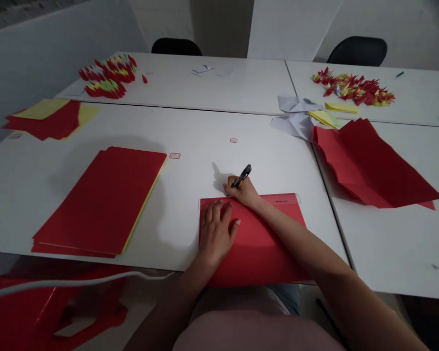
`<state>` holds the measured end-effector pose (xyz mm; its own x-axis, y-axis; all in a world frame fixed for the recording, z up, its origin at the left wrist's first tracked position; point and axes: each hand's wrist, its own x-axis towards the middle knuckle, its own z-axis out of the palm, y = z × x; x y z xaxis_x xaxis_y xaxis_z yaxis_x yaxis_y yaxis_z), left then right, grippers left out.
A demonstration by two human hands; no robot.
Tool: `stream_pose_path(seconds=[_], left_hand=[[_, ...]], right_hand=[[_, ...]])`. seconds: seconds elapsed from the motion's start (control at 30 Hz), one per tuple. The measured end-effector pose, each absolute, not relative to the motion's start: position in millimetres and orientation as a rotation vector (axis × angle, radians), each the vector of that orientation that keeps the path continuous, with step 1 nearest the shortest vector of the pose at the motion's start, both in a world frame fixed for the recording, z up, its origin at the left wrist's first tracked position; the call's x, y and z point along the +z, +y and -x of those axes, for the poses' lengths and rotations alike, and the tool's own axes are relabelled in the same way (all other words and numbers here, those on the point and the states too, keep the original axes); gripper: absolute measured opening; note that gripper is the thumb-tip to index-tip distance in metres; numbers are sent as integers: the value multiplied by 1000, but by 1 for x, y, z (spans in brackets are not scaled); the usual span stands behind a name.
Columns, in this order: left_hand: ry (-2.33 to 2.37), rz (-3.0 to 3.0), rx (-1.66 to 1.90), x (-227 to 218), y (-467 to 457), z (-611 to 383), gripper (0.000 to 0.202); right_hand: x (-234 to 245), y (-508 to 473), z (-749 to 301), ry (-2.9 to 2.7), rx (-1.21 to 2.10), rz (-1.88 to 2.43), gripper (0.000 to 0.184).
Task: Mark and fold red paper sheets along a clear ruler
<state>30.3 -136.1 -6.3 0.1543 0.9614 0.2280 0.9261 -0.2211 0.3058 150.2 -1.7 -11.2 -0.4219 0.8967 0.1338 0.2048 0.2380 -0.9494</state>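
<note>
A red sheet of paper [263,243] lies at the near edge of the white table [190,131], with a clear ruler [285,198] along its far edge. My left hand [215,229] rests flat on the sheet's left part, fingers spread, touching the ruler's left end. My right hand [243,191] is closed around a black pen [241,176], its tip down at the ruler's far edge near the sheet's upper left.
A stack of red and yellow sheets [106,200] lies to the left, more sheets [49,117] at far left. Creased red sheets [369,165] and white and yellow scraps [300,114] lie right. Piles of small folded pieces [109,77] [354,88] sit far back. Two black chairs [358,50] stand behind.
</note>
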Motion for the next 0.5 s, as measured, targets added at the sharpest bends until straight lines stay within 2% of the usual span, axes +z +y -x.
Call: stream_pose_path(seconds=[0.17, 0.37, 0.5], left_hand=[[1904, -2335, 561, -6, -136, -30, 46], [1910, -2339, 572, -6, -136, -30, 47], [1907, -2355, 587, -6, -137, -29, 46]], right_hand=[[-10, -1, -150, -1722, 1250, 998, 37], [-1, 12, -161, -1332, 1322, 1047, 43], [7, 1, -190, -1487, 1263, 1025, 33]])
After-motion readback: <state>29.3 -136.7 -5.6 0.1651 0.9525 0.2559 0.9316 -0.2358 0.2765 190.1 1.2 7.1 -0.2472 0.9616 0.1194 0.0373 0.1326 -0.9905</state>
